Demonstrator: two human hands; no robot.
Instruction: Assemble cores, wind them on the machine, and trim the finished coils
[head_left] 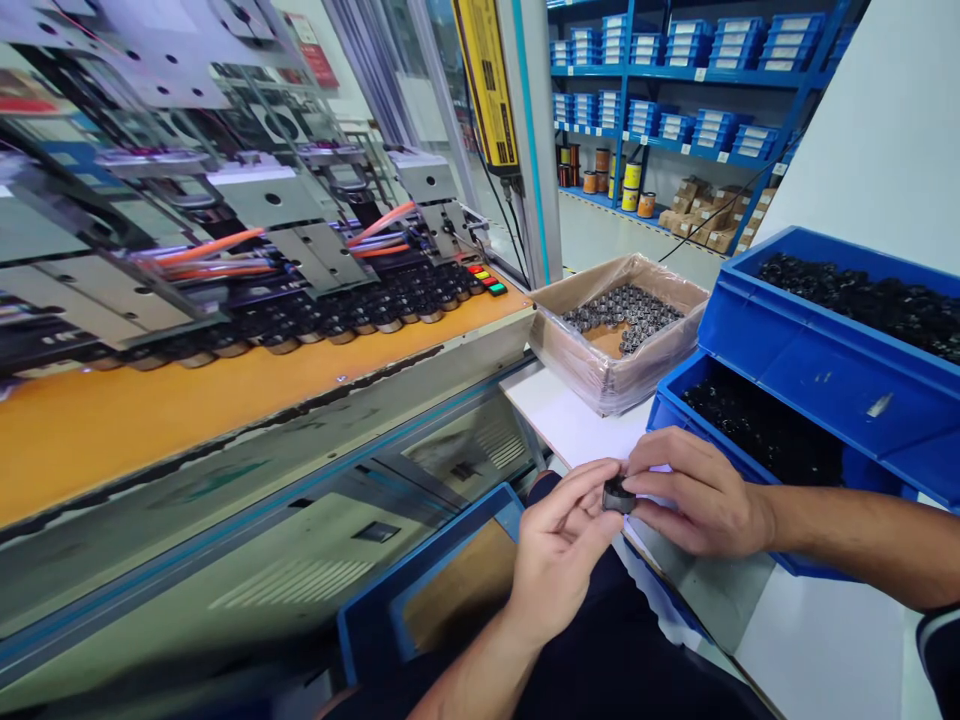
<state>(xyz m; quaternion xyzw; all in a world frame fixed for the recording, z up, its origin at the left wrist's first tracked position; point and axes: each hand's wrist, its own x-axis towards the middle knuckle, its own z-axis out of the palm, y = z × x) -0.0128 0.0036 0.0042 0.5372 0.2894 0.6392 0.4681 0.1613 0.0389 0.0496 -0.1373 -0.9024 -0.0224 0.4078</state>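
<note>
A small black round part (618,494) is pinched between both my hands at the lower middle of the view. My left hand (559,545) grips it with thumb and fingertips from the left. My right hand (694,492) closes on it from the right, fingers curled over it. Both hands hover in front of the lower blue bin (675,410), which is full of black parts. A second blue bin (795,350) of black parts is stacked above and behind it.
A cardboard box (570,345) lined with plastic holds several small wound coils. To the left runs a machine with an orange deck (150,400) and a row of coils under metal heads. An open blue crate (420,590) sits below. Blue shelving (675,80) stands at the back.
</note>
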